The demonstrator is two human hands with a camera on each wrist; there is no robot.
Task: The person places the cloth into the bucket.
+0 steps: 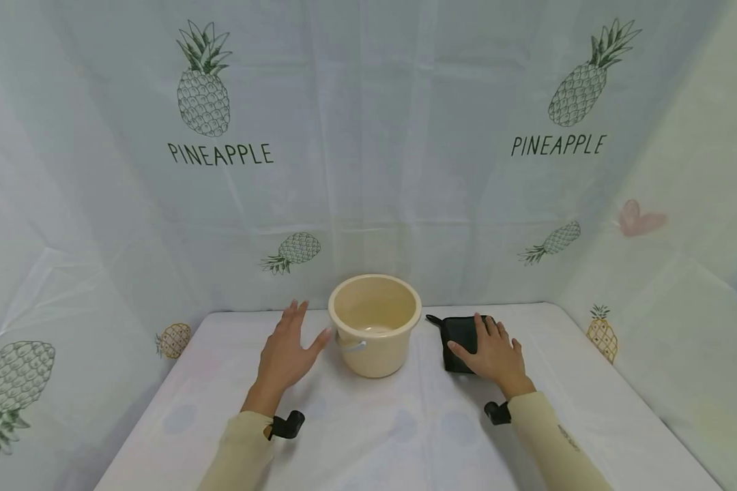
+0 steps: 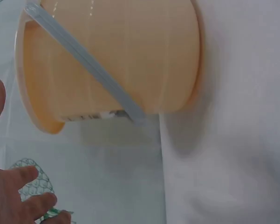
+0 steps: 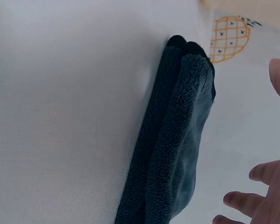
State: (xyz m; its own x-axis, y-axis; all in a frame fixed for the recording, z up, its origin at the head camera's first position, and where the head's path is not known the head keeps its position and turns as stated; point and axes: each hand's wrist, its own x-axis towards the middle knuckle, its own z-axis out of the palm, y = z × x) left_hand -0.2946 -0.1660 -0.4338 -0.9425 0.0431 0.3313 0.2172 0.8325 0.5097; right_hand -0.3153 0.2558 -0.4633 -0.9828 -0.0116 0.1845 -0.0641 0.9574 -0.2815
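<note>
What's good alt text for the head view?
A left hand, open, beside a cream bucket; a right hand, open, over a folded dark cloth; both above a white table. A pineapple-print sheet hangs behind.

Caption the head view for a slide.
Left hand beside a cream plastic bucket, right hand above a folded dark towel.

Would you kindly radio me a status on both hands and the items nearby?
Left hand empty, beside the round cream plastic bucket; right hand empty, above the folded dark square cloth. Bucket upright, grey handle lowered. No obstruction seen.
</note>
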